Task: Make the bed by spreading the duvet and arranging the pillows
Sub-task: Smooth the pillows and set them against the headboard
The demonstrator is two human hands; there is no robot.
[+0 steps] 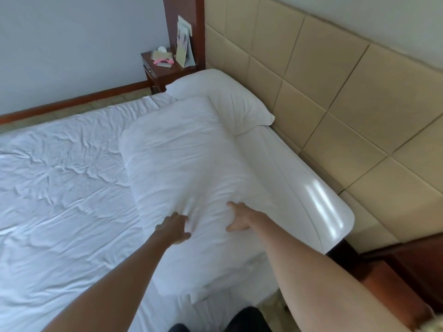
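A bedroom with a tan padded headboard (335, 97) along the right and a white sheeted mattress (60, 188) filling the left. Nearest, both hands lie on the near end of a folded white duvet (182, 164) — the left hand (173, 227) with fingers spread and digging lightly into the cloth, the right hand (239, 218) flat, fingers apart, pressing rather than pinching. The duvet is a thick bundle lying lengthwise near the head of the bed, not yet spread. Its far end overlaps a pillow (230, 99) that rests against the headboard; to its right runs a glossy white bed edge (311, 188).

The risk, as I judge it: neither hand has a firm hold, so a pull could slide the bundle whole instead of unfolding it — dragging the pillow askew or rumpling the already creased sheet. Farthest, a wooden nightstand (165, 70) holds small items, well apart from the work.
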